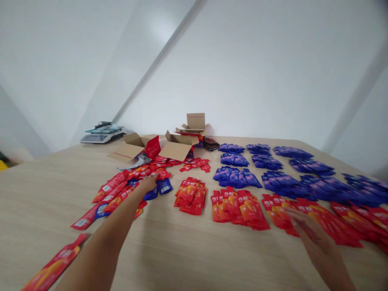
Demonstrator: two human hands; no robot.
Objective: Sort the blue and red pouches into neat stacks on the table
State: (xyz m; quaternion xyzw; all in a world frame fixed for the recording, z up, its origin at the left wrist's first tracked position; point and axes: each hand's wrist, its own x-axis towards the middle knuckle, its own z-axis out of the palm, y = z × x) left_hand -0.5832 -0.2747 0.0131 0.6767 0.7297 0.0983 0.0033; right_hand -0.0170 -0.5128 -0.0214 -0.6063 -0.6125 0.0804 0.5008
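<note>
Standing open, cardboard boxes spread their flaps, contents unclear. On the wood-grained counter, the left hand reaches into mixed red-and-blue sachets, whether its fingers pinch one untellable; the right hand hovers, fingers open, by grouped red sachets. Pale walls stand behind.

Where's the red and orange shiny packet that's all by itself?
In the head view, the red and orange packet lies at the bottom left, beside the bare left arm, nearer than the messy pile of red and blue packets.
</note>
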